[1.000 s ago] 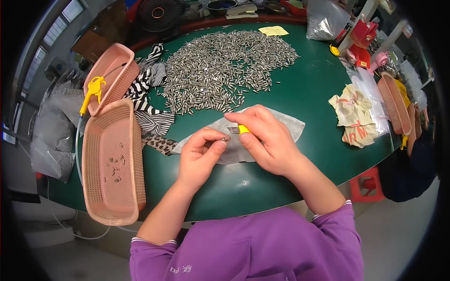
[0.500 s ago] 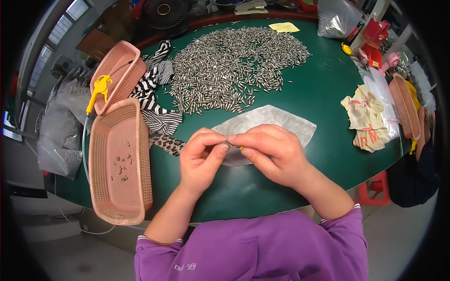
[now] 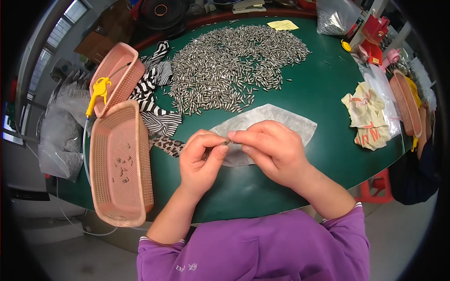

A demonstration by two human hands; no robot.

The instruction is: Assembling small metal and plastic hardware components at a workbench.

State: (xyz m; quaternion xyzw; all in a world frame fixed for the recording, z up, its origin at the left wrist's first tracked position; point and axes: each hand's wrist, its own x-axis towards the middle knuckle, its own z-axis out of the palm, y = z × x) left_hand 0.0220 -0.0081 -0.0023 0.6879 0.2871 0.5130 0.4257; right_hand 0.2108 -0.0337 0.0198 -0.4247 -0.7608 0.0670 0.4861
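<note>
Left hand (image 3: 200, 161) narrow, thumb and index pinching a small metal part (image 3: 225, 142) in front of the person, above the near edge of a grey cloth (image 3: 276, 117); right hand (image 3: 276, 150) likewise narrow, its bent fingers holding a thin blade (image 3: 236, 143), mostly hidden, at the part, though exact contact too small to tell. Beyond the cloth, a broad pile (image 3: 225, 70) of metal pins lies on the green table (image 3: 323, 93); at left, a pink basket (image 3: 119, 213) contains a few loose pieces (image 3: 123, 169).
</note>
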